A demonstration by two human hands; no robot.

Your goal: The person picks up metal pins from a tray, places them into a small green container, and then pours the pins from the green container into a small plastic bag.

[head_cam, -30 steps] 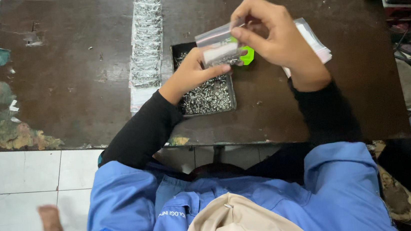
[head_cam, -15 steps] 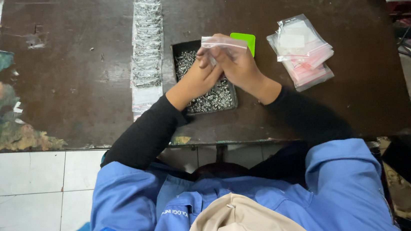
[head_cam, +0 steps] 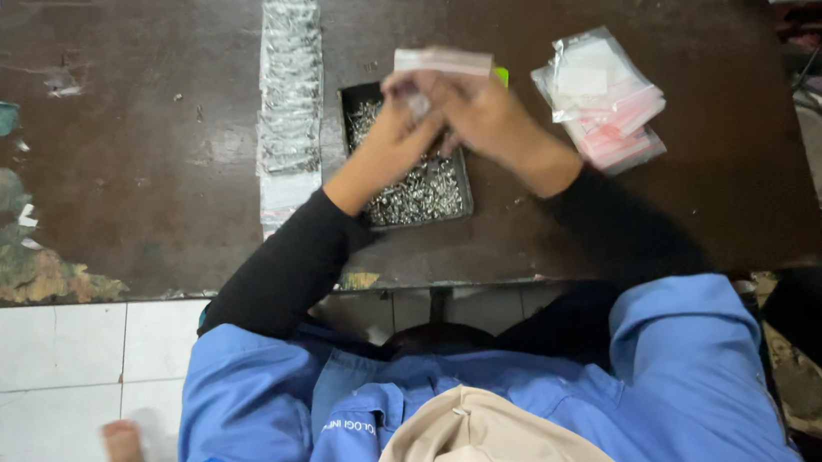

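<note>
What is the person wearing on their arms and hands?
Both arms wear long, snug black sleeves ending at the wrists, under a blue shirt with short sleeves. The left hand and right hand are bare: no gloves, and no rings or watch that I can see.

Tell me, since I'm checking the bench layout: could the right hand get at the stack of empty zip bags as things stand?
Probably yes. The stack of empty zip bags lies uncovered on the table just beside the right hand, nothing between them. But both hands are pinching a small clear bag, so it would have to let go.
</note>
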